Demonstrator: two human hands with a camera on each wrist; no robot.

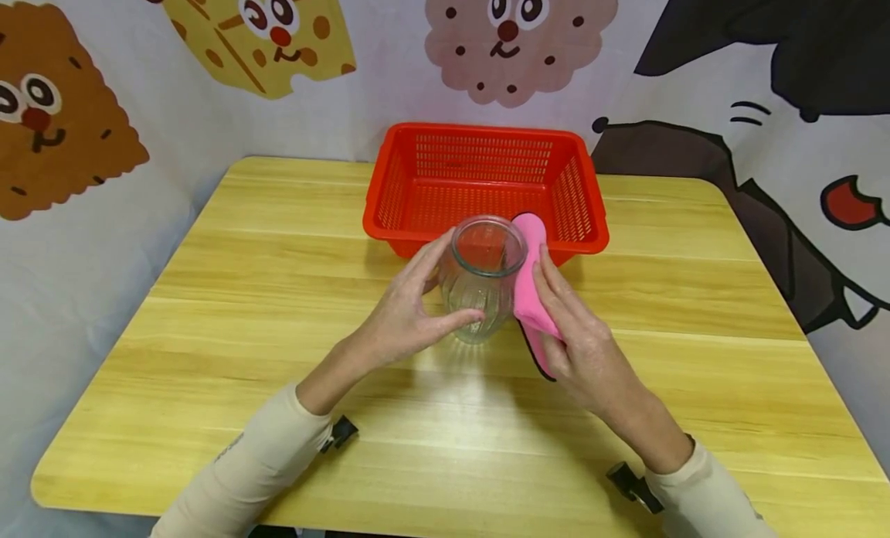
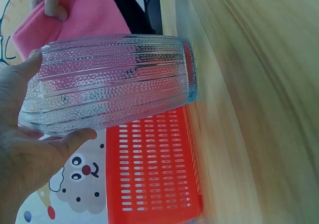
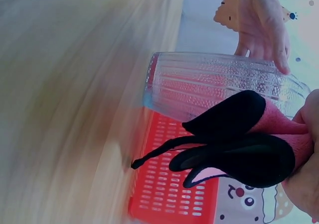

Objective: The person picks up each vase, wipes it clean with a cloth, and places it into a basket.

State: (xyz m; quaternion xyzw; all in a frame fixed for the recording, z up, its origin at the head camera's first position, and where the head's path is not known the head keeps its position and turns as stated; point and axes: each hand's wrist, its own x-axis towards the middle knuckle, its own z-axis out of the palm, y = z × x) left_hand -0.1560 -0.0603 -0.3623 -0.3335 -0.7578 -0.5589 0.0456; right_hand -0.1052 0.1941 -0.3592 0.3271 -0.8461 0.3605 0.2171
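Note:
A clear ribbed glass jar (image 1: pixel 480 291) with a rounded rim stands upright on the table in the head view. My left hand (image 1: pixel 406 314) grips it from the left, thumb in front and fingers behind. The left wrist view shows its dimpled glass side (image 2: pixel 114 84). A folded pink cloth (image 1: pixel 530 279) with black edging is in my right hand (image 1: pixel 587 345), held against the jar's right side. Seen from the right wrist, black flaps (image 3: pixel 239 157) and a thin black loop hang from the cloth. The fingertips inside its folds are partly hidden.
Just behind the jar sits a red plastic basket (image 1: pixel 591 206) with slotted walls. The wooden table (image 1: pixel 243 306) extends to both sides. A curtain (image 1: pixel 389 51) printed with cartoon biscuits and cheese hangs behind it.

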